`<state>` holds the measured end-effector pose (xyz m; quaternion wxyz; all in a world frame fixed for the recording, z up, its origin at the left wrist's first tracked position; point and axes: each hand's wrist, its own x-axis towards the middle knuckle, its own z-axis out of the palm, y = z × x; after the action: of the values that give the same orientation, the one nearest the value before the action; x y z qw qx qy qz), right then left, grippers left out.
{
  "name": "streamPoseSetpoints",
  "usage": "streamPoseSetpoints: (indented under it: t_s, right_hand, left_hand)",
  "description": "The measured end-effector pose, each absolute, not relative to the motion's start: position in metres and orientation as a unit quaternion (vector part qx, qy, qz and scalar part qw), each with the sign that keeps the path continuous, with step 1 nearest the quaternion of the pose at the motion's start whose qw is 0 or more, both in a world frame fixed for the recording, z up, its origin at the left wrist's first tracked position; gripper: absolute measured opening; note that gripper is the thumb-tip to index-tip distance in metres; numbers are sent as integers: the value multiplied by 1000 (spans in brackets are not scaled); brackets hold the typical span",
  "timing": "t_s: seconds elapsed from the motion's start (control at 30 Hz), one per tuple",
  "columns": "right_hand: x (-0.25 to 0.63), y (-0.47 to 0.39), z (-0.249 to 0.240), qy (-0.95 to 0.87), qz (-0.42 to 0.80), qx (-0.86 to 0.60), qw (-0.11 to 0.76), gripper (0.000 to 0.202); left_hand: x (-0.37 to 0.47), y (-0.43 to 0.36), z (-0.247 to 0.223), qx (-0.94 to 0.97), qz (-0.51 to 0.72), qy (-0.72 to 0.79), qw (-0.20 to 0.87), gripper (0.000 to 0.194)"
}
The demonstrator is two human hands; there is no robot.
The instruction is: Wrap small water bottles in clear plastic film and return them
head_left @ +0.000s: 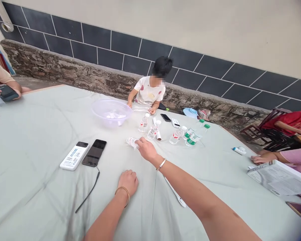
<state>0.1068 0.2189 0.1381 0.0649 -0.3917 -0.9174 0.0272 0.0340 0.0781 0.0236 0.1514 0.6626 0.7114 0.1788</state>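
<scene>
My right hand (147, 149) reaches across the table, its fingers closed around one end of a clear, crumpled-looking plastic bottle (131, 142) with red marks. That bottle lies low over the cloth, and my palm hides part of it. Closer in, my left hand (128, 181) rests on the cloth with its fingers curled and nothing visible in them. Just beyond my right hand stand a small clear bottle (153, 131) with a white cap and a similar bottle (143, 124). Behind the nearer one lies a white roll (159, 134).
A translucent purple basin (110, 115) holds clear plastic pieces. A white power bank (74, 156) and a black phone (94, 153) lie at left. Green-capped bottles (193, 138) stand at right. Across the table sits a person (149, 87); a co-worker's hand (263, 158) is at far right.
</scene>
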Motion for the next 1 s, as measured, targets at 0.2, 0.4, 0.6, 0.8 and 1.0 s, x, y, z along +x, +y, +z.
streamPoseSetpoints:
  t_s: [0.2, 0.4, 0.6, 0.8, 1.0]
  right_hand:
    - [184, 157, 160, -867, 169, -438, 164, 20]
    - [205, 119, 170, -860, 255, -412, 161, 23]
    - [191, 99, 168, -828, 320, -417, 198, 21]
    - [175, 89, 147, -682, 476, -496, 249, 25]
    - [176, 83, 121, -634, 478, -517, 320, 37]
  left_hand:
    - [18, 70, 7, 471, 434, 738, 211, 26]
    - [23, 51, 15, 457, 492, 698, 249, 24]
    - [48, 6, 22, 499, 526, 597, 343, 51]
    - [55, -14, 28, 521, 495, 584, 378, 60]
    - [54, -15, 30, 511, 469, 604, 393, 53]
